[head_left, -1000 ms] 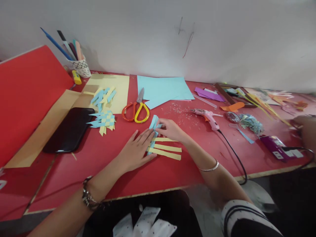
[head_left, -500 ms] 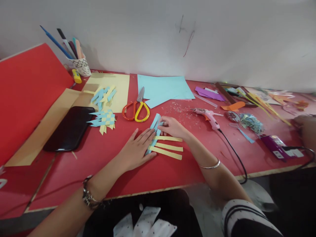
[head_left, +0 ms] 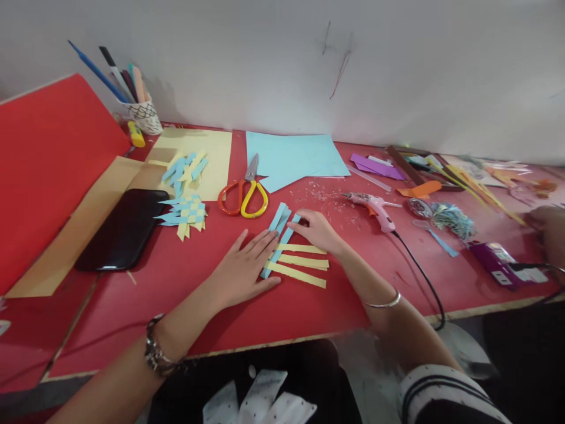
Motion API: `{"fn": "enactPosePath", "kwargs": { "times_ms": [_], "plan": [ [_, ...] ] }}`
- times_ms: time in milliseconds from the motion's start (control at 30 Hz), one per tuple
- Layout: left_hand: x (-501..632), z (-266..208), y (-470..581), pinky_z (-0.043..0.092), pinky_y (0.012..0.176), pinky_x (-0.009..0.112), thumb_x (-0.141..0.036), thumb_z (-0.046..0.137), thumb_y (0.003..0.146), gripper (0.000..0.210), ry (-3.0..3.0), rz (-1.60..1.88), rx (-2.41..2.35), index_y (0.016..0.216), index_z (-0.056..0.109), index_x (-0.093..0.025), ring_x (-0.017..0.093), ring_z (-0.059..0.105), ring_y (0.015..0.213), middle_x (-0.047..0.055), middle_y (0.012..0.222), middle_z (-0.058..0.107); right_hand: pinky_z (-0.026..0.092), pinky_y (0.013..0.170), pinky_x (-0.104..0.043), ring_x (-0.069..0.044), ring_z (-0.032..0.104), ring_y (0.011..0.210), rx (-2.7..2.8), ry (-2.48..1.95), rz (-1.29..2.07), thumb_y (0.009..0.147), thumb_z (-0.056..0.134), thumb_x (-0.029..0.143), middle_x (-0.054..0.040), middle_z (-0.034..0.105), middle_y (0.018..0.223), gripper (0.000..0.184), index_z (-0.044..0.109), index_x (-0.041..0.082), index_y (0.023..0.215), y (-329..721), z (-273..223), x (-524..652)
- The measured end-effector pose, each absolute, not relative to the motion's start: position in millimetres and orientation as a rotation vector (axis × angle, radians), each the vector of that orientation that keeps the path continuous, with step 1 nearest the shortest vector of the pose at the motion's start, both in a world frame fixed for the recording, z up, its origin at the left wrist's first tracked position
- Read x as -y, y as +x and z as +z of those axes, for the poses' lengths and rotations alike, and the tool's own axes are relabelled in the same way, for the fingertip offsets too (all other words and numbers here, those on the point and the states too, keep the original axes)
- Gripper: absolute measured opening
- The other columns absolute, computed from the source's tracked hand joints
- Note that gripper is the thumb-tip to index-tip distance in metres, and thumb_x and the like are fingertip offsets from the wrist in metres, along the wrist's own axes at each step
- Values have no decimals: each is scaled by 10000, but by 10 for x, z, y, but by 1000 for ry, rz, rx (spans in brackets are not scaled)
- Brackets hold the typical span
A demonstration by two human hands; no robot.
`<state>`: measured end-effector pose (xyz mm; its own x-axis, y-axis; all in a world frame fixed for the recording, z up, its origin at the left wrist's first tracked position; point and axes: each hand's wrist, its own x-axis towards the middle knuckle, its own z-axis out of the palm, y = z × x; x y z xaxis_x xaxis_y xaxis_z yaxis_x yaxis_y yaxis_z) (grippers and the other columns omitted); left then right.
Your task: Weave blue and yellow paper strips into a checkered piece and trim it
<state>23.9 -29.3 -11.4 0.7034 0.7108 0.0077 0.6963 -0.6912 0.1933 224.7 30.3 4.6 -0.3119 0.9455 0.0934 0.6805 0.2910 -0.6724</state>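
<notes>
My left hand (head_left: 249, 265) lies flat with fingers spread, pressing on interlaced paper strips on the red table. From under it, yellow paper strips (head_left: 302, 260) fan out to the right, crossing blue paper strips (head_left: 279, 217) that slant away from me. My right hand (head_left: 318, 231) pinches the upper end of a blue paper strip (head_left: 286, 235) between thumb and fingers. That strip runs down across the yellow ones toward my left palm. Part of the weave is hidden beneath my left hand. Beyond the hands lie scissors (head_left: 243, 197) with one red and one yellow handle.
Left of my hands are a woven blue-and-yellow piece (head_left: 188, 213) and a black phone (head_left: 123, 229). Blue paper (head_left: 300, 156) lies by the wall. A pink glue gun (head_left: 373, 207) with a black cord sits right, near a purple box (head_left: 494, 262). Another person's hand (head_left: 549, 227) shows far right.
My right hand has shifted slightly right with the end of the blue strip, opening a gap from the other blue strips. My left hand stays pressed down.
</notes>
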Motion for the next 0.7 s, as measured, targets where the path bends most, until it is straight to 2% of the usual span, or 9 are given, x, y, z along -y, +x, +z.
{"fn": "enactPosePath", "kwargs": {
  "times_ms": [300,700],
  "plan": [
    [297,-88,257,96,1099,445,-541,199,893,655,2730,60,-1156,1394,218,-119,198,191,1350,76,1467,196,263,524,-223,-79,347,519,2071,-1514,690,746,525,298,51,383,530,291,348,189,542,2228,17,-313],
    [299,-124,247,105,1098,442,-510,165,910,595,2763,143,-1151,1394,238,-171,197,221,1340,69,1459,247,248,522,-226,-83,364,505,2052,-1615,593,759,518,266,45,408,516,306,327,193,532,2151,9,-323]
  ]
}}
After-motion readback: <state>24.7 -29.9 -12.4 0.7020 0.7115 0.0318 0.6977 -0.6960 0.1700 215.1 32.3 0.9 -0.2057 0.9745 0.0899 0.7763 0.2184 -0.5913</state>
